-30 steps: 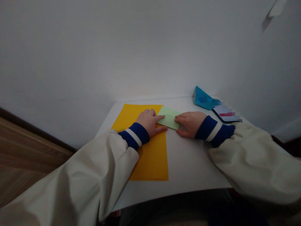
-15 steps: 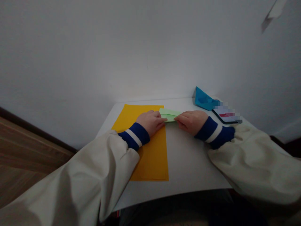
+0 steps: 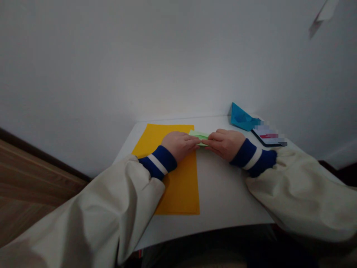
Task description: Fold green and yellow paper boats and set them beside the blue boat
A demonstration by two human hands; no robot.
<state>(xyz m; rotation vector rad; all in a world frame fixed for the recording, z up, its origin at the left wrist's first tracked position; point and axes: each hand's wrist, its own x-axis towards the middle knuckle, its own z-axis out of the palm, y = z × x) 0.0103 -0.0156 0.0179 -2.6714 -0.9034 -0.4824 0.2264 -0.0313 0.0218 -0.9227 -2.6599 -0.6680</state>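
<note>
A light green folded paper (image 3: 198, 134) lies between my two hands, partly over the right edge of the yellow paper (image 3: 182, 186). My left hand (image 3: 180, 145) grips its left part near the front edge, fingers pressed together. From the other side, my right hand (image 3: 224, 143) pinches the right part with thumb and fingers. The fingertips of both hands almost meet at the middle of the front edge. My fingers hide much of the paper, and its lower folds cannot be made out.
A blue folded paper boat (image 3: 242, 120) stands at the back right of the white table (image 3: 228, 197). Beside it lies a dark-edged flat device (image 3: 267, 137), its screen partly blurred. A wall rises behind the table, and wooden furniture (image 3: 33, 190) stands at the left.
My right hand has shifted left along the green paper, so my fingertips are closer together and cover more of it. My left fingers have stretched slightly to the right.
</note>
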